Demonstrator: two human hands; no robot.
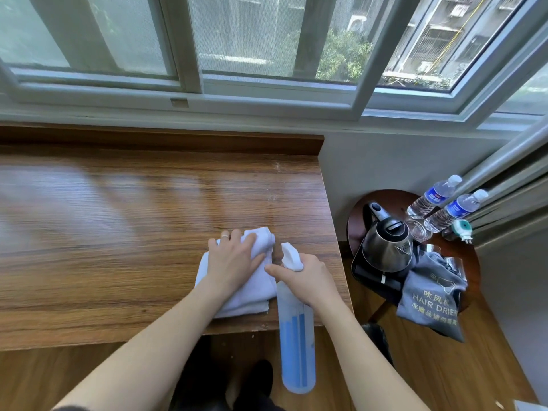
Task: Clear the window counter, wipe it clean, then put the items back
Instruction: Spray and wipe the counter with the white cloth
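counter (133,221): brown wood, shiny, under the window | cloth (237,286): white, folded, flat near the front right corner of the counter | spray bottle (296,330): see-through with blue liquid, white top, tilted, top over the counter edge just right of the cloth, maybe half full

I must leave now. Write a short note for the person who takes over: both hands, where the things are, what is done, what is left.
Left hand: flat on the white cloth, pressing it on the wooden counter.
Right hand: grips the spray bottle, nozzle toward the counter.
Kettle, two water bottles, glass and hair dryer bag are on the round side table.
Done: counter cleared.
Left: finish wiping, put items back.
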